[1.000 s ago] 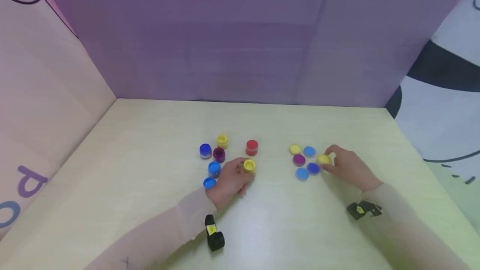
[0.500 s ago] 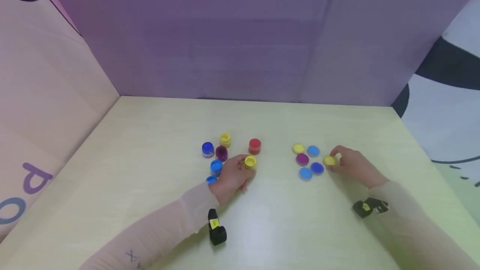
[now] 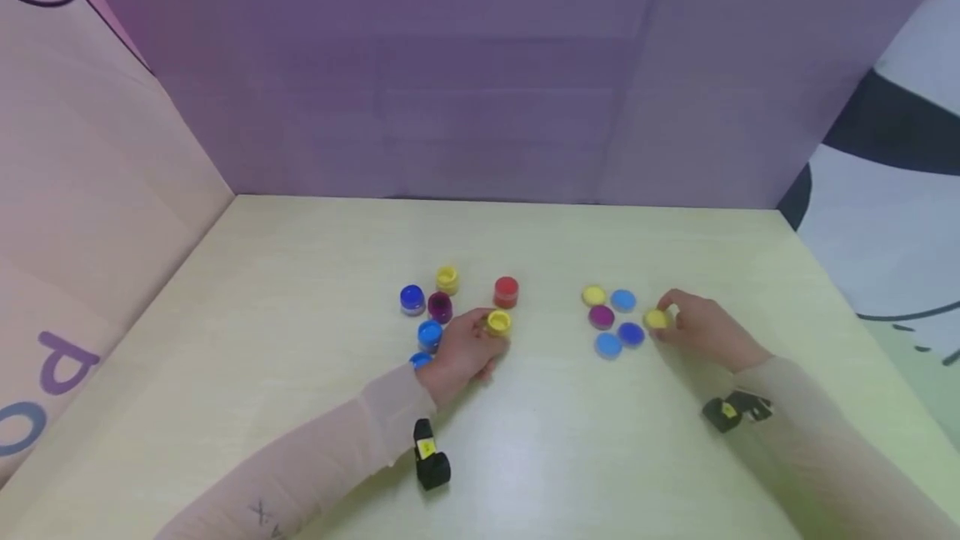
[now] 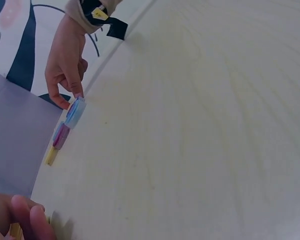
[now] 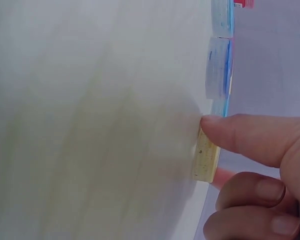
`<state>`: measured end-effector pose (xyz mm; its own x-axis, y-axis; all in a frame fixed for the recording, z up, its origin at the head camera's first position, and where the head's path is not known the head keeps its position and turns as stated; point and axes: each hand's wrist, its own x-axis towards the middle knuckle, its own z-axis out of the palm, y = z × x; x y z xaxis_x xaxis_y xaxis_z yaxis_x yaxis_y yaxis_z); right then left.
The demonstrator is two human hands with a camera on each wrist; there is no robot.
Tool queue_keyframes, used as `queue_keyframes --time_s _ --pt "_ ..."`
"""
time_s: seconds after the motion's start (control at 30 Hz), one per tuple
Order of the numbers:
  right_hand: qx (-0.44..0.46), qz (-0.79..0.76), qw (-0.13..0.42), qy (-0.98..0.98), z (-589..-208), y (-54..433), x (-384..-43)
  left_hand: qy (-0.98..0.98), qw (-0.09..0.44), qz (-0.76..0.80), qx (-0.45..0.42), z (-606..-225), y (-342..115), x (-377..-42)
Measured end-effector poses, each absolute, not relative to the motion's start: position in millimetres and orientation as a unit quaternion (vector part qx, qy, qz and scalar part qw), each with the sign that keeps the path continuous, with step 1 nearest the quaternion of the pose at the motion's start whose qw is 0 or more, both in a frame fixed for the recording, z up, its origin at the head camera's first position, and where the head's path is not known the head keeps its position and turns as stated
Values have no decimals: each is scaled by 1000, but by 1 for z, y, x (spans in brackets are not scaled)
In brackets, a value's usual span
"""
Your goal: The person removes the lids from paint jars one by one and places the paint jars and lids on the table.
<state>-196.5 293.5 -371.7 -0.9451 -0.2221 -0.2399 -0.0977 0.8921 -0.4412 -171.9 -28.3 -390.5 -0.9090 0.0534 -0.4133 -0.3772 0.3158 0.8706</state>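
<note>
My left hand [image 3: 467,350] grips a small yellow paint pot [image 3: 498,323] that has no lid on, its round mouth facing up. To the right, my right hand [image 3: 707,328] pinches a yellow lid [image 3: 657,319] by its edge between thumb and fingers. In the right wrist view the thumb [image 5: 250,135] presses that yellow lid [image 5: 206,157] close over the table. Beside it lie a dark blue lid [image 3: 631,334], two light blue lids, a purple lid [image 3: 602,317] and another yellow lid [image 3: 594,296]. Behind the left hand stands a red pot [image 3: 506,292].
Left of the left hand stand a yellow pot [image 3: 447,279], a dark blue pot [image 3: 412,300], a purple pot [image 3: 440,307] and two light blue pots, one partly hidden by the hand. A purple panel [image 3: 450,90] rises at the table's back edge.
The right hand has drawn the yellow lid slightly to the right, away from the other lids. The left hand keeps its hold on the yellow pot. The head view has shifted slightly.
</note>
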Motion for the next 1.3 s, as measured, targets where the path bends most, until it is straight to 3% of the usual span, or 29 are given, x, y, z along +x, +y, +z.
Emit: queue_keyframes --time_s 0.33,0.5,0.83,1.3 --pt "-70 -215 149 963 -367 289 -195 796 162 580 -65 -393 -33 -166" --pt "-89 -202 126 967 -355 279 -191 797 159 580 -63 -394 -34 -166" --pt "-213 -256 69 940 -346 223 -197 797 167 574 -79 -396 -30 -163" --pt "-245 -261 84 930 -358 146 -228 814 158 551 -89 -389 -31 -160"
